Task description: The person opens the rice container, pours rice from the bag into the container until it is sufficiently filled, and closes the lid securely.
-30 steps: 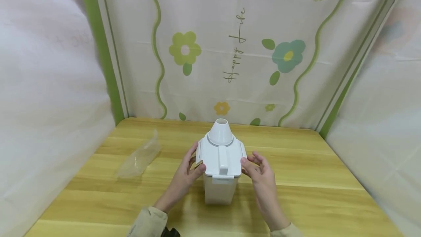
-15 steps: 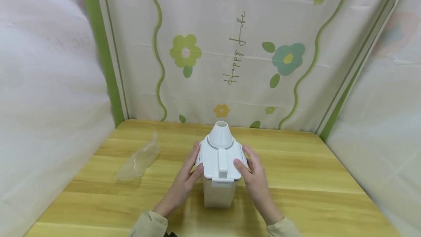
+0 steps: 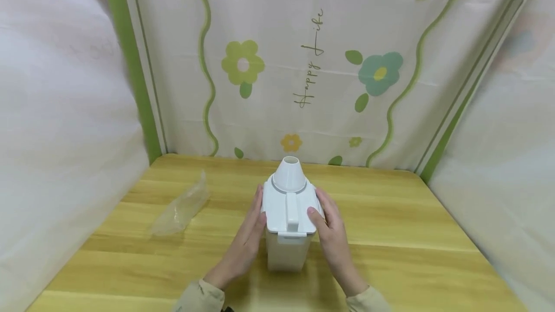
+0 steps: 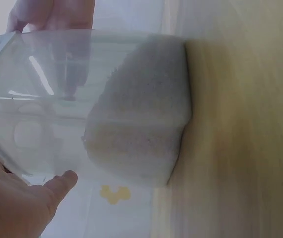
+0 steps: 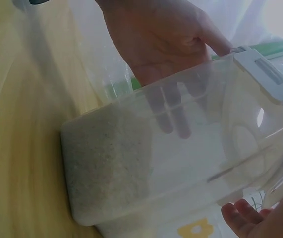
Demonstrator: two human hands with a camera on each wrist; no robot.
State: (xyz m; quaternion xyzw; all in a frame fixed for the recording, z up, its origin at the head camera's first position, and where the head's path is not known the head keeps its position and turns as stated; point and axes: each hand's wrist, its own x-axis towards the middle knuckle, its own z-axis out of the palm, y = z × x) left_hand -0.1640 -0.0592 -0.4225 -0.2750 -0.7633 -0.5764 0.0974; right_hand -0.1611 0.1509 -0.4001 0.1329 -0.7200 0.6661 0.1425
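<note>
A clear plastic storage container (image 3: 286,256) stands upright on the table with its white lid (image 3: 276,208) on. A white cone (image 3: 289,177) sits at the lid's far end, and a raised handle (image 3: 292,213) runs along the near part. Pale rice-like grains (image 4: 141,94) fill the container's lower part. My left hand (image 3: 244,249) presses its extended fingers along the left side at lid height. On the right, my right hand (image 3: 336,240) grips the lid's edge, thumb on top and fingers down the side. A white latch (image 5: 267,75) lies at the lid's edge in the right wrist view.
A crumpled clear plastic bag (image 3: 181,211) lies on the wooden table (image 3: 403,235) to the left. A flowered curtain (image 3: 269,23) hangs behind the table's far edge, with pale fabric walls (image 3: 65,134) at both sides.
The lid's side flaps, sticking out before, now lie down against the container. My right hand has moved in onto the lid's edge, and my left fingers have straightened along the side.
</note>
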